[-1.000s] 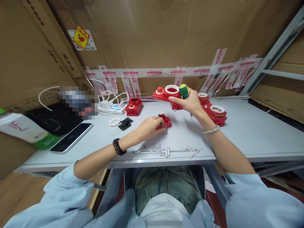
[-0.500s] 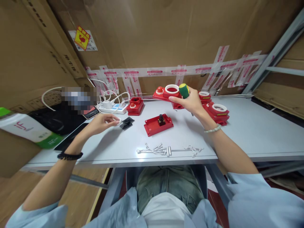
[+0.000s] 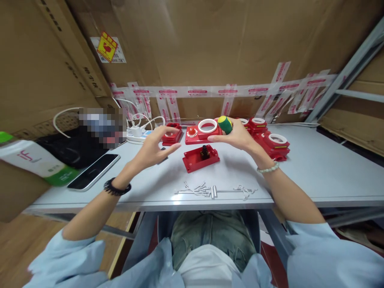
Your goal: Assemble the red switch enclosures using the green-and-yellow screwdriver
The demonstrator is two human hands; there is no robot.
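My right hand (image 3: 235, 136) is closed around a screwdriver (image 3: 225, 125) with a green and yellow handle. Its thumb and fingers also meet the right end of a red housing cover (image 3: 195, 140), which has a red dome and a white ring (image 3: 207, 126). Whether they bear its weight I cannot tell. Left of that cover, my left hand (image 3: 153, 148) hovers with thumb and fingers apart, nothing between them. A red open box (image 3: 195, 161) with a black switch block (image 3: 205, 152) lies in front. Black scraps (image 3: 163, 159) are mostly hidden by my left hand.
Several screws and metal rods (image 3: 213, 192) lie near the table's front edge. More red housings (image 3: 271, 146) stand at right, another (image 3: 171, 138) behind my left hand. A phone (image 3: 94, 172), a bottle (image 3: 39, 164) and a power strip (image 3: 139, 136) are on the left.
My left hand has moved right and opened; the small white piece it pinched is out of sight. The red cover in my right hand has come lower and left, with the screwdriver.
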